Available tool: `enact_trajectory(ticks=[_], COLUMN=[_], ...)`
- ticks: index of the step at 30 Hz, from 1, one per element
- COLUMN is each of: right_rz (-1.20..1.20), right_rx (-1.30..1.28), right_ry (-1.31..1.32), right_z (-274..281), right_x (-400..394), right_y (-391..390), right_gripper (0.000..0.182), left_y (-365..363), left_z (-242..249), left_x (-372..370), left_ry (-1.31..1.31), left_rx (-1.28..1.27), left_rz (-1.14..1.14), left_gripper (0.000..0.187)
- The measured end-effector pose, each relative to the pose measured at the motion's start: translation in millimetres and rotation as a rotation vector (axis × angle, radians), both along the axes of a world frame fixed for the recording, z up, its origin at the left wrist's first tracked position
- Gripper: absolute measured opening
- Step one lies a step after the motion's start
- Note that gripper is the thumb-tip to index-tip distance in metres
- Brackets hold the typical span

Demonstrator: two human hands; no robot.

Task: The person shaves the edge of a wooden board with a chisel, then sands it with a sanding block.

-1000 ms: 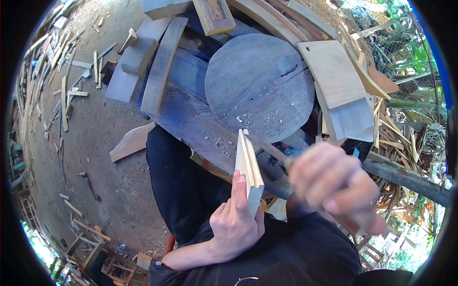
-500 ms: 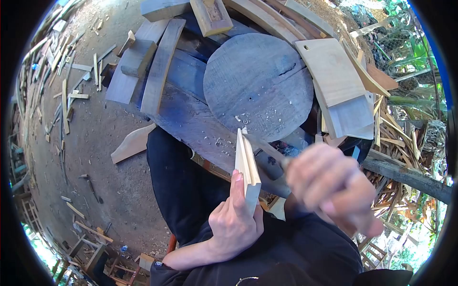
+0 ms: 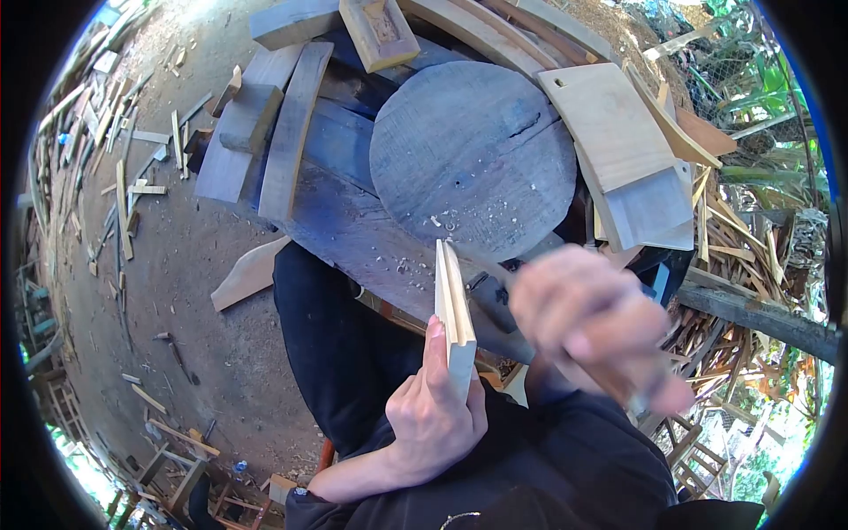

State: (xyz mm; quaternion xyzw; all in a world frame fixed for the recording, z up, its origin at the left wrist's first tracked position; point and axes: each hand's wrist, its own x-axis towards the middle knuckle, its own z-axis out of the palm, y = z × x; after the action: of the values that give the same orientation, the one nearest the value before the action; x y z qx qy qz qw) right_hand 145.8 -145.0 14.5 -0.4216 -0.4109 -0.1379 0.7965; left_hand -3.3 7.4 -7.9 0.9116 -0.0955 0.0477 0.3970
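Observation:
My left hand point(image 3: 437, 415) is closed around the lower end of a pale wooden piece point(image 3: 455, 327) with a groove along its edge. It stands tilted upright over my lap, its forefinger lying along the side. My right hand point(image 3: 592, 322), smeared by motion, is wrapped round the handle of a chisel. The thin chisel blade point(image 3: 484, 262) reaches left to the top end of the grooved piece; whether it touches cannot be made out. Behind them lies a round wooden block point(image 3: 473, 150) with shavings on its near side.
Curved boards point(image 3: 296, 132) and a notched block point(image 3: 380, 35) lie around the round block. A flat board with a hole point(image 3: 609, 124) leans at its right. Wood scraps litter the ground at left, near a hammer-like tool point(image 3: 179, 358). A beam point(image 3: 760, 318) crosses at right.
My right hand has moved slightly left and up with the chisel. My left hand and the grooved piece stay nearly in place. The whole view has shifted a little.

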Motion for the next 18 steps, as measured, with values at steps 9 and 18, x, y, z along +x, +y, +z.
enact_trajectory(ticks=[9, 18], right_rz=[-0.086, -0.235], right_rx=[-0.044, -0.024], right_ry=[0.030, -0.017], right_z=[14.6, 26.1], right_x=[-26.1, -52.9], right_y=[-7.7, 4.9], right_gripper=[0.071, 0.079], left_y=[1.4, 0.8], left_z=[5.6, 8.9], left_x=[0.4, 3.0], left_ry=[0.035, 0.024], left_rx=[0.016, 0.016], left_rz=[-0.005, -0.003], left_gripper=[0.075, 0.070])
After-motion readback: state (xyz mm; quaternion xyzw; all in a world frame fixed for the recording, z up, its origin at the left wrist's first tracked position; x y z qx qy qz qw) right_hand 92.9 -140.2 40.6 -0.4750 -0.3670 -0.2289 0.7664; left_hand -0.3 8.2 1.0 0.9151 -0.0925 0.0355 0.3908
